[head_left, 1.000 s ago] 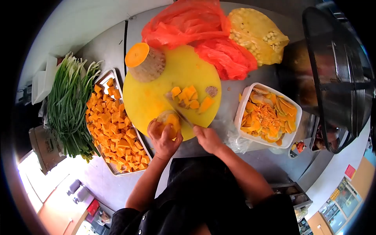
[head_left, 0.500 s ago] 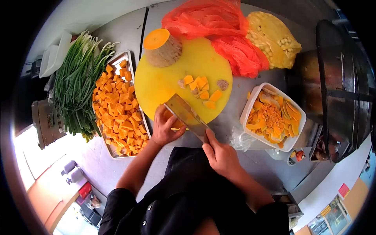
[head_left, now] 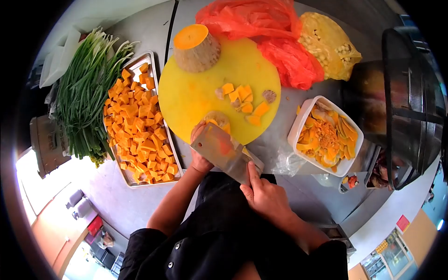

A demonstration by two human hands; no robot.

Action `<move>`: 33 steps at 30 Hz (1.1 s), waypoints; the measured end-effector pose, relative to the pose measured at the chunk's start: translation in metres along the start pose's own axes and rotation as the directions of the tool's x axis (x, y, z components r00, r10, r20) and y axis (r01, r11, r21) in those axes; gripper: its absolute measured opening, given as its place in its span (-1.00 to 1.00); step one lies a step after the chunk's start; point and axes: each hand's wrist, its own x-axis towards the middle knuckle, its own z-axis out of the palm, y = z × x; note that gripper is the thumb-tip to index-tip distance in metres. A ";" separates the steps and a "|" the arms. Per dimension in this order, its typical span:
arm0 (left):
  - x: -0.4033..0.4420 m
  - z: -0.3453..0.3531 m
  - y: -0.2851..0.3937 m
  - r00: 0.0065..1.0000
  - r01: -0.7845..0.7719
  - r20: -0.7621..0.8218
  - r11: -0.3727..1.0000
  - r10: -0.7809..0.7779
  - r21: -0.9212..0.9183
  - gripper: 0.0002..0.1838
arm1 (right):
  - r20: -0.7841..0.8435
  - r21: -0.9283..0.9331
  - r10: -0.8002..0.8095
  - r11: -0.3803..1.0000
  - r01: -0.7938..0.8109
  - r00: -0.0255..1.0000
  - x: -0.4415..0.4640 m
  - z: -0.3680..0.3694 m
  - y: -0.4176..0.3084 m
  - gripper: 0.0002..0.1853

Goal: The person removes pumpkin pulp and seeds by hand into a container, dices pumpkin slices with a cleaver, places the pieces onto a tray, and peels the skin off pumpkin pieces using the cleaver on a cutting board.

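Note:
My right hand [head_left: 267, 195] is closed round the handle of a cleaver [head_left: 221, 151], whose broad blade slants up and left over the near edge of the round yellow cutting board [head_left: 182, 100]. Behind the blade, my left hand [head_left: 200, 161] grips a piece of pumpkin [head_left: 217, 119] on the board; most of its fingers are hidden. Cut pumpkin bits [head_left: 242, 93] and small rind ends lie to the right of that piece. At the board's far left stands a large unpeeled pumpkin chunk [head_left: 198, 51], its orange cut face up.
Left of the board is a metal tray [head_left: 150, 58] heaped with pumpkin cubes [head_left: 140, 126], beside green onions [head_left: 86, 98]. A white tub [head_left: 293, 135] of peelings [head_left: 326, 135] stands right. Red plastic bags [head_left: 252, 18] and a yellow bag [head_left: 329, 44] lie behind; a black mesh basket [head_left: 410, 112] is far right.
The cleaver's blade has turned to show its flat side and come nearer my body. The pumpkin piece in my left hand now shows more beyond the blade. The view has shifted slightly.

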 end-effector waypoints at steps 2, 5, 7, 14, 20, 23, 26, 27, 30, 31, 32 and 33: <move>0.001 -0.002 -0.003 0.997 -0.047 0.067 0.999 0.048 -0.005 -0.47 | 0.001 -0.027 -0.004 1.000 0.004 1.000 0.005 0.004 -0.003 -0.22; -0.010 0.005 -0.005 0.991 -0.021 0.127 0.998 0.029 -0.063 -0.54 | -0.028 -0.032 -0.023 0.999 0.022 0.999 0.022 0.013 -0.008 -0.23; -0.013 0.008 -0.004 0.997 0.018 0.077 0.992 -0.008 -0.128 -0.54 | -0.063 0.006 -0.029 1.000 0.029 0.998 0.043 0.021 -0.012 -0.26; 0.019 0.001 0.006 0.992 -0.038 -0.125 0.990 0.021 -0.134 -0.48 | -0.026 0.434 0.088 0.899 -0.068 0.996 0.117 -0.005 0.007 -0.50; 0.012 0.003 0.006 0.991 -0.088 -0.109 0.987 0.073 -0.136 -0.43 | 0.064 0.363 0.167 0.914 -0.179 0.984 0.022 -0.016 0.006 -0.48; 0.011 0.004 0.008 0.991 -0.047 -0.133 0.987 0.027 -0.152 -0.49 | 0.160 0.395 0.206 0.883 -0.254 0.965 0.016 -0.028 0.007 -0.47; 0.011 0.004 0.007 0.993 -0.037 -0.116 0.991 0.021 -0.131 -0.47 | 0.175 0.451 0.185 0.858 -0.246 0.967 0.027 -0.031 0.015 -0.50; 0.011 0.003 0.007 0.994 -0.029 -0.105 0.992 0.017 -0.121 -0.46 | 0.195 0.486 0.171 0.838 -0.247 0.966 0.034 -0.031 0.018 -0.50; 0.013 -0.001 0.011 0.996 -0.023 -0.086 0.991 0.012 -0.131 -0.44 | 0.244 0.561 0.154 0.783 -0.269 0.958 0.059 -0.026 0.023 -0.51; 0.013 0.000 0.010 0.996 -0.029 -0.085 0.991 0.018 -0.129 -0.44 | 0.252 0.566 0.165 0.774 -0.283 0.954 0.070 -0.020 0.023 -0.51; 0.012 0.000 0.009 0.996 -0.033 -0.085 0.991 0.023 -0.126 -0.44 | 0.262 0.572 0.174 0.765 -0.298 0.949 0.082 -0.012 0.024 -0.52; 0.011 0.000 0.009 0.996 -0.037 -0.083 0.992 0.027 -0.123 -0.44 | 0.162 0.586 0.138 0.783 -0.208 0.977 0.097 0.011 0.028 -0.52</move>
